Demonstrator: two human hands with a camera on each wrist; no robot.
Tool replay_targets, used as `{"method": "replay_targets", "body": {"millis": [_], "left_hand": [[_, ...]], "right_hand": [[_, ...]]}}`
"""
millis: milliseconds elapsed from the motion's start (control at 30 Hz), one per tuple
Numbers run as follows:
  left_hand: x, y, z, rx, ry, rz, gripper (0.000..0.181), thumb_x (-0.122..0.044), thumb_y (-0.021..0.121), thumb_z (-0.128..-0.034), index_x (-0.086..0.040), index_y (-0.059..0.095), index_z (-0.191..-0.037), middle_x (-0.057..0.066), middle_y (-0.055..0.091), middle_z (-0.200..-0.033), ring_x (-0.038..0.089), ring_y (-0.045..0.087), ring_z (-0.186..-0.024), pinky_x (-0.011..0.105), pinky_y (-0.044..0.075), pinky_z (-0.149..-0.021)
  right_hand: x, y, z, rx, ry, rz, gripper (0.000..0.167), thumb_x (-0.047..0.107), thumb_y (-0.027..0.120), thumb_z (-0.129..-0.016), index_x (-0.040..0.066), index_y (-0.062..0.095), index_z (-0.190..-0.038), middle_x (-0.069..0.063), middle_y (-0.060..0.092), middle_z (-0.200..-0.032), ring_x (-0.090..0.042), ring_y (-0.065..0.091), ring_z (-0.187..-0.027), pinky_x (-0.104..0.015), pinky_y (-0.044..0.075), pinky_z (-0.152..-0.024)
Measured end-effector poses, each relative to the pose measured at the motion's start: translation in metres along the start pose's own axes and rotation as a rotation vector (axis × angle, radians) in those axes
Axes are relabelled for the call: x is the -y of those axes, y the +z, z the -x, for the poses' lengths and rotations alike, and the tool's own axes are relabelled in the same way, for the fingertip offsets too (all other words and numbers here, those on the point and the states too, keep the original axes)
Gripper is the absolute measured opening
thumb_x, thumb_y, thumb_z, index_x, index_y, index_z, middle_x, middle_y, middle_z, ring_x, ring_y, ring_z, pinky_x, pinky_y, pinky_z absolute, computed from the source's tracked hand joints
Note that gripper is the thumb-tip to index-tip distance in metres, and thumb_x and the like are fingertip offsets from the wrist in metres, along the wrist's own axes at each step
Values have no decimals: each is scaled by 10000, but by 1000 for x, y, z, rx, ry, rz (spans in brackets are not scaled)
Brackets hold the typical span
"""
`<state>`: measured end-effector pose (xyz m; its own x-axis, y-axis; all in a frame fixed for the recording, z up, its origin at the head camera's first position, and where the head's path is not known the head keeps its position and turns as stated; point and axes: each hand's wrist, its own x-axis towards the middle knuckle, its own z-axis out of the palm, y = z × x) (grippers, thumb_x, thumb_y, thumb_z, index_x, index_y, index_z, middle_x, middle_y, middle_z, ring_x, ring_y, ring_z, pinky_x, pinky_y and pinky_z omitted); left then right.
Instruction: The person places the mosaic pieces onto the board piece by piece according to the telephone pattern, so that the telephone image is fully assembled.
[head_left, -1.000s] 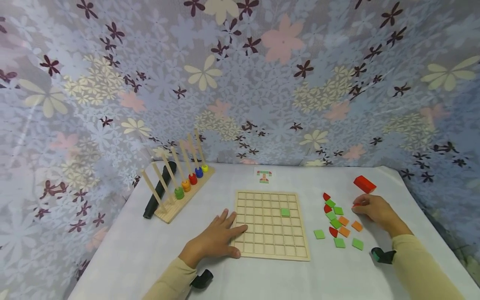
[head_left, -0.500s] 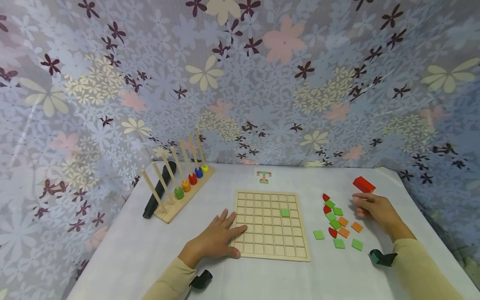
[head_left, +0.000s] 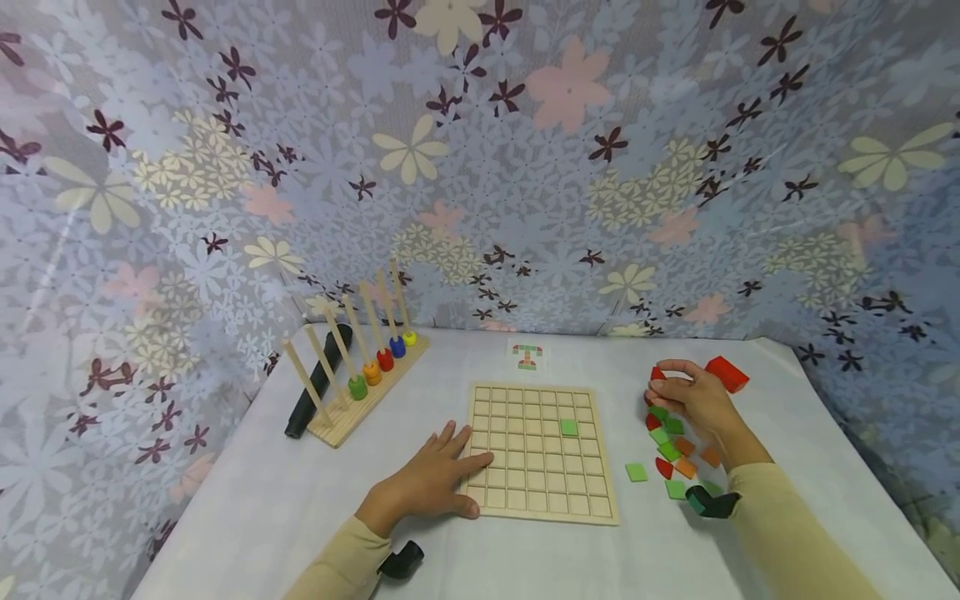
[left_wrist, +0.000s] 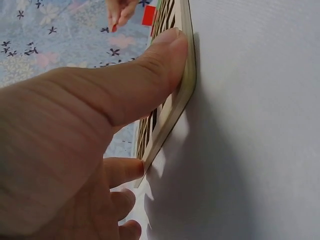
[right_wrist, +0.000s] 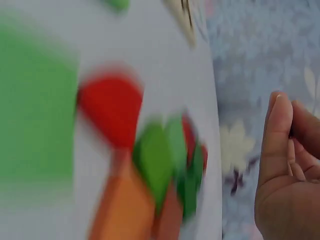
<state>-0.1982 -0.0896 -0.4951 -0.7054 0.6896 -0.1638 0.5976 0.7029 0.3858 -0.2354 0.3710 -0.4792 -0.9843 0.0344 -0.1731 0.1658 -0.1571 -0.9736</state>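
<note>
Fingers spread, my left hand (head_left: 427,482) (left_wrist: 75,115) rests on the left edge of the wooden grid board (head_left: 543,517) (left_wrist: 172,112), its thumb on the near-left rim. One green square (head_left: 569,427) sits in a cell at the board's upper right. To the right of the board, my right hand (head_left: 701,407) (right_wrist: 290,165) pinches a small red piece (head_left: 657,373) (left_wrist: 114,28) between thumb and fingers, above the far end of the loose pieces. Among those are green squares (head_left: 637,472), orange squares (head_left: 686,467) and red quarter-rounds (head_left: 664,467) (right_wrist: 113,107); the right hand partly covers some.
A red block (head_left: 727,374) lies just beyond the right hand. At the back, behind the board, is a small pattern card (head_left: 528,357). A pegged wooden stand with coloured rings (head_left: 367,395) and a black cylindrical object (head_left: 318,383) stand at the left.
My right hand has moved left from beside the red block to the far end of the loose pieces, carrying the red piece. The left hand stays on the board.
</note>
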Motion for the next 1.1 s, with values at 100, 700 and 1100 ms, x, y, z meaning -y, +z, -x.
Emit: {"method": "replay_targets", "body": {"millis": [100, 700, 1100], "left_hand": [[1, 0, 0, 3, -3, 7, 818, -545, 759, -816, -275, 483, -1537, 201, 204, -1676, 431, 74, -1558, 594, 160, -1238], [1, 1, 1, -15, 17, 6, 816, -535, 761, -817, -256, 489, -1534, 211, 200, -1675, 453, 86, -1551, 626, 164, -1225], [4, 3, 1, -11, 15, 18, 813, -540, 752, -828, -271, 474, -1543, 198, 182, -1683, 445, 77, -1554, 631, 156, -1225]], "right_hand": [[-3, 22, -6, 31, 6, -10, 456, 48, 722, -942, 49, 470, -1322, -50, 748, -960, -192, 767, -893, -279, 606, -813], [-40, 105, -26, 146, -2, 648, 329, 186, 753, -928, 18, 641, -1187, -74, 649, -941, -178, 550, -781, -306, 484, -687], [-35, 121, -18, 145, -36, 850, 214, 125, 729, -918, 40, 689, -1110, -62, 600, -913, -208, 515, -825, -339, 439, -701]]}}
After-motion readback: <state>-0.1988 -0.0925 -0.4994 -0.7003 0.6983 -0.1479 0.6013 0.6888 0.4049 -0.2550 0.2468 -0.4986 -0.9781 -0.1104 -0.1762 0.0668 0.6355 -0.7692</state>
